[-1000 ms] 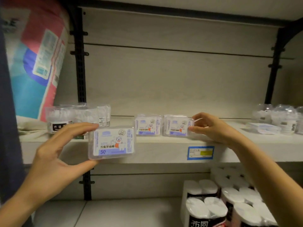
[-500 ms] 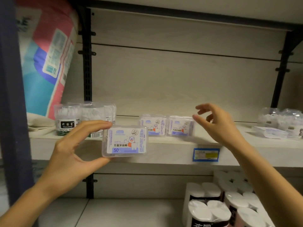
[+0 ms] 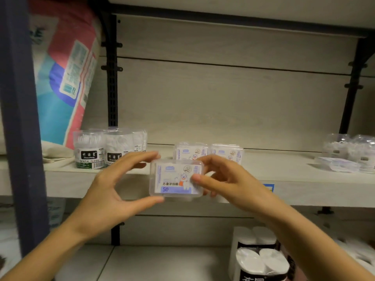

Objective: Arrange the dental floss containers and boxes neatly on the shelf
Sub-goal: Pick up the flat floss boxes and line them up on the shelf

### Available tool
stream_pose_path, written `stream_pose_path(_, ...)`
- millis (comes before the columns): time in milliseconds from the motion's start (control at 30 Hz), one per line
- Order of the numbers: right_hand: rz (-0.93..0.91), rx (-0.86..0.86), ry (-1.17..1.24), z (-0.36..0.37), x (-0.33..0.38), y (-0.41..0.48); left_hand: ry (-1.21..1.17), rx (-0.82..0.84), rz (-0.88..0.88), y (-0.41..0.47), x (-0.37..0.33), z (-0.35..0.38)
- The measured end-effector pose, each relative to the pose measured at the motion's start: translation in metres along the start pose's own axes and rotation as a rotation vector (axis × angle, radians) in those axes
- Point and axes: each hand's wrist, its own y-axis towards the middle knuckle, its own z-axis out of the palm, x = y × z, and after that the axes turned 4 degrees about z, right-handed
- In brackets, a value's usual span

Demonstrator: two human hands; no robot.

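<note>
The left hand point(image 3: 109, 191) pinches a clear floss box point(image 3: 176, 179) top and bottom at its left end, in front of the shelf point(image 3: 294, 179) edge. The right hand point(image 3: 229, 179) pinches its right end, thumb on the label. Best keep it level, label outward, and set it beside the 2 boxes point(image 3: 209, 153) standing behind. Farther left stand round tubs point(image 3: 105, 149); leave them clear.

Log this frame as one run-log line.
phase: carrying | held: floss pick box | left hand: pinching left side | right hand: gripping right side | shelf: two matching boxes behind
</note>
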Motion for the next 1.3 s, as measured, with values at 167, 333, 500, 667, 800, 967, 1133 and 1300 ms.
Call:
stream_pose_path(167,-0.036,-0.145,-0.142,-0.027,0.007,0.025,-0.090,-0.093,-0.137,0.053,-0.002,0.009)
stream_pose_path(333,0.042,-0.189,-0.166,-0.034,-0.007,0.046,-0.052,-0.061,-0.280,0.082,0.021,0.028)
stream_pose_path(500,0.095,-0.203,-0.147,-0.027,-0.032,0.047,-0.003,0.031,-0.325,0.075,0.029,0.036)
stream_pose_path(667,0.100,-0.243,-0.210,-0.025,-0.033,0.045,0.038,0.028,-0.279,0.074,0.028,0.034)
stream_pose_path(800,0.110,-0.245,-0.234,-0.023,-0.033,0.043,0.097,0.024,-0.256,0.071,0.027,0.036)
stream_pose_path(967,-0.124,-0.442,-0.301,-0.027,-0.043,0.018,0.204,-0.054,-0.143,0.064,0.023,0.042)
stream_pose_path(1133,-0.157,-0.502,-0.393,-0.070,-0.064,-0.029,0.291,-0.160,-0.020,0.063,0.006,0.074)
stream_pose_path(1300,-0.072,-0.518,-0.273,-0.138,-0.085,-0.064,0.159,-0.068,0.023,0.081,-0.044,0.137)
